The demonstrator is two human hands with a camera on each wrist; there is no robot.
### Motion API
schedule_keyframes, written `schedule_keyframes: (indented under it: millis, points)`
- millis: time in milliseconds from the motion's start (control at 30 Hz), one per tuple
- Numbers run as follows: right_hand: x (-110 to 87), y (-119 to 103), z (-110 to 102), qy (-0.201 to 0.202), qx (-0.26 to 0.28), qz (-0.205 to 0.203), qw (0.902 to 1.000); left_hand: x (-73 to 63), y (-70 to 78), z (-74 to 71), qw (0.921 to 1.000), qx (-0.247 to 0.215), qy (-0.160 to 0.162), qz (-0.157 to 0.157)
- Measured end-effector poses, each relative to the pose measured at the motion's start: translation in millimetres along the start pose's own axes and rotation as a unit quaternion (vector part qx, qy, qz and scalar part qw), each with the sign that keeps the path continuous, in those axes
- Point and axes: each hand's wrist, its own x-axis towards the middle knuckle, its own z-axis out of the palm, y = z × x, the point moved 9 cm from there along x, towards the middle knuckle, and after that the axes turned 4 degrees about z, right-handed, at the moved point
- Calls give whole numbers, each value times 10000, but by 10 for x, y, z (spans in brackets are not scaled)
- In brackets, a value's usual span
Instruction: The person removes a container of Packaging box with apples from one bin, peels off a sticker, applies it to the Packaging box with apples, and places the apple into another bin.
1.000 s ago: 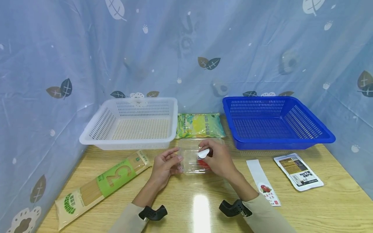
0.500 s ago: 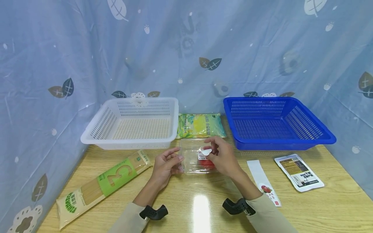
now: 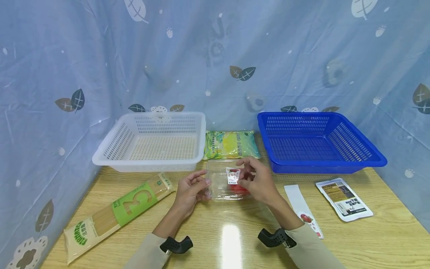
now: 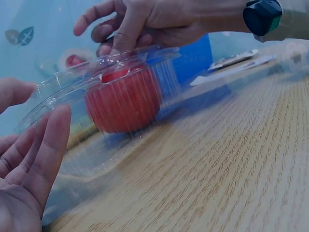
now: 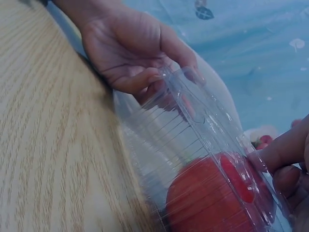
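A clear plastic clamshell box (image 3: 217,188) stands on the table in front of me, tilted in the wrist views. Inside it lies a round red fruit (image 4: 123,104); its exact kind is hard to tell. My left hand (image 3: 189,191) grips the box's left edge between thumb and fingers. On the lid is a white sticker label (image 3: 232,177) with red print and a fruit picture, its far end standing up. My right hand (image 3: 261,183) is over the lid's right side, thumb pressing at the label, index finger stretched forward, other fingers loosely bent.
Behind stand a white basket (image 3: 147,164) and a blue basket (image 3: 322,163), a yellow-green packet (image 3: 231,145) between them. Left lies a noodle pack (image 3: 119,215); right, a printed paper strip (image 3: 299,203) and a white pouch (image 3: 344,198).
The label was held curled, its white back showing; now its printed face lies against the lid. My right hand has shifted slightly right. My left hand keeps its grip.
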Motion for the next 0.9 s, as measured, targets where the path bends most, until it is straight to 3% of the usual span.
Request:
schedule_keyframes:
  millis: [133,333,667,767,900]
  points:
    - [3,-12,26,-115,18,-92,9999,6,1,4,10000,-10,1,-10]
    - [12,-51,83,-471,-607,-107,9970,17,12,10,10000,-5,-23,35]
    - [38,-73,201,-956,-1194,-146,9881,-1,-4,-6,10000,1,90,11]
    - [37,-94,223,-1107,-1275,-291,9852,1,-6,-3,10000,0,66,26]
    - [45,-79,223,-1265,-1053,-166,9862,5,-11,0,10000,15,51,35]
